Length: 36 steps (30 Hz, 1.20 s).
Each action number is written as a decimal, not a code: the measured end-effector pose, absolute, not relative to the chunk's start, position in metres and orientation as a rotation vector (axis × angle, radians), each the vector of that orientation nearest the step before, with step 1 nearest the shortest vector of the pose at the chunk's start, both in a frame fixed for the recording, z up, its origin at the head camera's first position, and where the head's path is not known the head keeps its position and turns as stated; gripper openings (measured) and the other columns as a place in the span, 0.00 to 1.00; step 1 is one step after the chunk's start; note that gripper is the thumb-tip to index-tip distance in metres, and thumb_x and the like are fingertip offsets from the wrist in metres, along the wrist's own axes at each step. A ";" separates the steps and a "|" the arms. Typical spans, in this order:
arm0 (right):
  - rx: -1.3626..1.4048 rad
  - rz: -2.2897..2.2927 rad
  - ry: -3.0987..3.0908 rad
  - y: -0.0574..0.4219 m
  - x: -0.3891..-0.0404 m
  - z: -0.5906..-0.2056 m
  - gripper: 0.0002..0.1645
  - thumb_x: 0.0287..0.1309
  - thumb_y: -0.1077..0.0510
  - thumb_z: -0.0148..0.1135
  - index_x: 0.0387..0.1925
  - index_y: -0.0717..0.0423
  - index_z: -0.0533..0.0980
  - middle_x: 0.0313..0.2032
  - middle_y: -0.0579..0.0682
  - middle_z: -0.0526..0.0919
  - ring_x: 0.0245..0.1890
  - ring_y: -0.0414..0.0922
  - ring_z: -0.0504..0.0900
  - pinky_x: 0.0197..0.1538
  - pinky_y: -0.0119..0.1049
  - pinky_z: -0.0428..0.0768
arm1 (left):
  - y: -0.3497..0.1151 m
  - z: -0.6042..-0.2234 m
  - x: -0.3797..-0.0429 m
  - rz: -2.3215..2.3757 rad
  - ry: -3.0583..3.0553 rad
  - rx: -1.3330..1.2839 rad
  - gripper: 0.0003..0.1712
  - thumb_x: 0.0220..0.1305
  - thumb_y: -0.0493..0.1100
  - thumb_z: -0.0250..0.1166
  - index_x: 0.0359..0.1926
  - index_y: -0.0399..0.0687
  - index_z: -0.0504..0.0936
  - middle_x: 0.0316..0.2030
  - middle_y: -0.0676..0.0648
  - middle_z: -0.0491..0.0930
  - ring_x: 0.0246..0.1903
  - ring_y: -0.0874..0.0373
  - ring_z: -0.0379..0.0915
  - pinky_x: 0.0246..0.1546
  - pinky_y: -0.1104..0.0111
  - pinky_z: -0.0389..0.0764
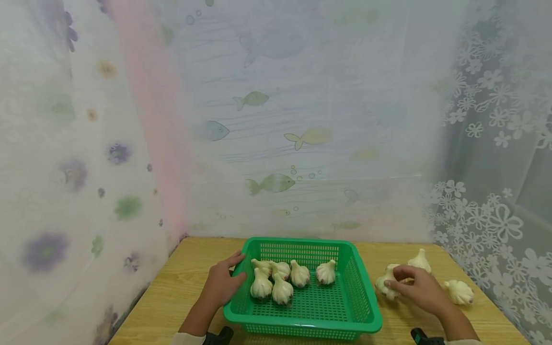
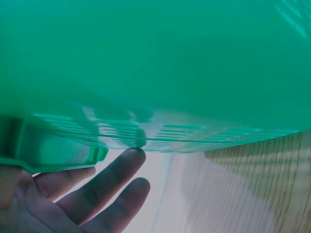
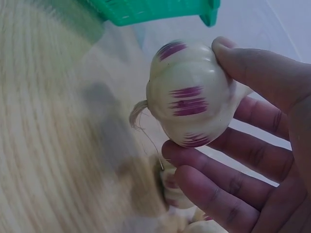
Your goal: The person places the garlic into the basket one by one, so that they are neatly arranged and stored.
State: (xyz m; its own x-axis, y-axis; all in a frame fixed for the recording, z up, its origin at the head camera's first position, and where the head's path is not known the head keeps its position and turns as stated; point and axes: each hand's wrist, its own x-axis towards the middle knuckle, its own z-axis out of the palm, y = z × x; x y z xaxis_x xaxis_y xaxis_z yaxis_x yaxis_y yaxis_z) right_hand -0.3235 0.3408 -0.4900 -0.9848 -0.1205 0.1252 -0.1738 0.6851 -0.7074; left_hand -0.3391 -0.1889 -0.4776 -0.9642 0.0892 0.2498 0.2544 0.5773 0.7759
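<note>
My right hand [image 1: 416, 290] pinches a pale garlic bulb [image 3: 192, 94] with purple streaks between thumb and fingers. It is right of the green plastic basket [image 1: 306, 327], at the table. Two more garlic bulbs lie nearby: one bulb [image 1: 419, 261] behind the hand and another bulb [image 1: 459, 292] to its right. Inside the basket sit several garlic bulbs [image 1: 282, 290], mostly in the left half. My left hand [image 1: 222, 280] rests at the basket's left rim, its fingers fairly straight and spread in the left wrist view. Part of its thumb side is hidden by the rim there.
The basket stands on a wooden table [image 1: 159, 306], with perforated walls and a raised rim. Behind the table hangs a curtain [image 1: 366, 201] printed with fish. Flower-patterned sheets [image 1: 86, 206] close off the left and right sides.
</note>
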 end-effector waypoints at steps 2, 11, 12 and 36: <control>0.263 1.203 -2.807 0.339 -0.322 -0.486 0.35 0.67 0.43 0.67 0.63 0.65 0.77 0.56 0.60 0.83 0.52 0.54 0.84 0.46 0.44 0.85 | -0.189 -0.478 -0.339 -1.334 -2.620 -0.293 0.32 0.69 0.38 0.63 0.73 0.45 0.74 0.76 0.45 0.66 0.44 0.52 0.86 0.21 0.64 0.74; 0.313 1.188 -2.791 0.333 -0.323 -0.467 0.36 0.67 0.43 0.67 0.64 0.66 0.75 0.55 0.61 0.83 0.46 0.50 0.87 0.40 0.37 0.85 | -0.191 -0.478 -0.341 -1.320 -2.624 -0.285 0.32 0.69 0.39 0.63 0.73 0.45 0.73 0.76 0.46 0.66 0.39 0.56 0.84 0.18 0.65 0.72; 0.317 1.181 -2.792 0.332 -0.323 -0.464 0.37 0.67 0.43 0.67 0.64 0.66 0.75 0.55 0.61 0.83 0.45 0.50 0.87 0.40 0.38 0.85 | -0.191 -0.478 -0.341 -1.323 -2.622 -0.291 0.32 0.69 0.39 0.63 0.74 0.45 0.73 0.77 0.46 0.66 0.38 0.56 0.84 0.18 0.65 0.72; 0.511 0.984 -2.737 0.301 -0.332 -0.410 0.35 0.65 0.40 0.68 0.64 0.59 0.77 0.54 0.58 0.84 0.43 0.47 0.87 0.41 0.39 0.85 | -0.191 -0.479 -0.342 -1.335 -2.618 -0.309 0.32 0.70 0.39 0.62 0.74 0.45 0.73 0.77 0.45 0.65 0.42 0.54 0.85 0.19 0.64 0.72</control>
State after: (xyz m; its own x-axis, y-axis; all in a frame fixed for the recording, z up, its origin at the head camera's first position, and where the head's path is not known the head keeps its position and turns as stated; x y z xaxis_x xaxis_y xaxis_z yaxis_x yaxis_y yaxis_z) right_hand -0.3317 0.3007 -0.4097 -0.9228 -0.2554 0.2885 -0.3806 0.7205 -0.5796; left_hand -0.3418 -0.1912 -0.4792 -0.9610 0.0995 0.2580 0.2673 0.5734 0.7744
